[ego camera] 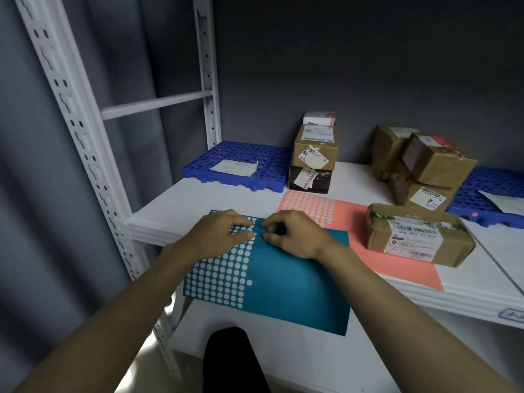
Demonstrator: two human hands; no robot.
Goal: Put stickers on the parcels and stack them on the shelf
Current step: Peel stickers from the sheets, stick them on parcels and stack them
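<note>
- The left hand [226,234] lies flat, fingers straight, pressing the teal sheet of white round stickers [266,282]. The sheet overhangs the front edge of the white shelf board [175,205], so it could tip or slide off if that pressure eases.
- The right hand [297,234] has its thumb and forefinger curled at the top row, apparently picking at one dot. A sticker could tear or fold onto itself.
- The nearest brown cardboard parcel with a white barcode label [419,234] sits on the salmon-pink sticker sheet [368,251], just right of the hands.
- Whether a sticker is already lifted is hidden by the fingertips; I cannot tell.
- Print on the labels of the stacked brown parcels [314,154] is too blurred to read.
</note>
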